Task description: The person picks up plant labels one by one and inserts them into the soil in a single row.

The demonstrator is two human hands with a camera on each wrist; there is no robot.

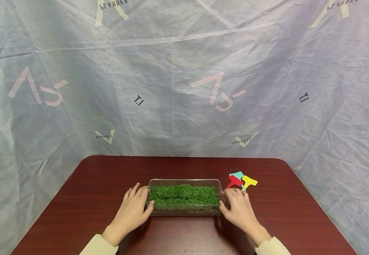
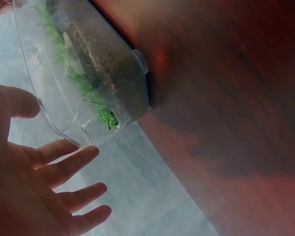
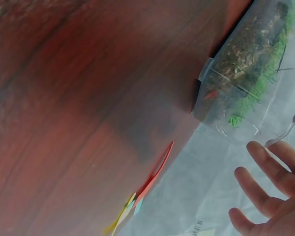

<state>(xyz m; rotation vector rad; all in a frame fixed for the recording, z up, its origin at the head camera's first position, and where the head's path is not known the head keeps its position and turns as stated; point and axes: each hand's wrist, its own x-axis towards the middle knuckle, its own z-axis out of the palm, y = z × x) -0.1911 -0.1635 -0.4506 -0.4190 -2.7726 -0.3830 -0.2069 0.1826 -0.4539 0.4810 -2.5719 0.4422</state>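
A clear plastic tray [image 1: 184, 211] rests on the table, with green grass [image 1: 184, 194] growing over a brown layer [image 2: 108, 54]. At its left end is my left hand [image 1: 132, 207]. The thumb and first two fingers touch the tray's rim, and the other fingers spread away from it. My right hand [image 1: 239, 209] is at the opposite end, its thumb and index finger at the rim and its other fingers extended. Both palms stay off the tray. In the right wrist view, the grass [image 3: 255, 93] shows through the clear wall.
Behind my right hand lie flat T-shaped tags: a red tag [image 1: 235, 181], a yellow tag [image 1: 249, 181] and a light blue tag [image 1: 236, 175], overlapping. The dark red wooden table [image 1: 114, 170] has rounded far corners. A grey printed cloth [image 1: 171, 117] hangs behind and at both sides.
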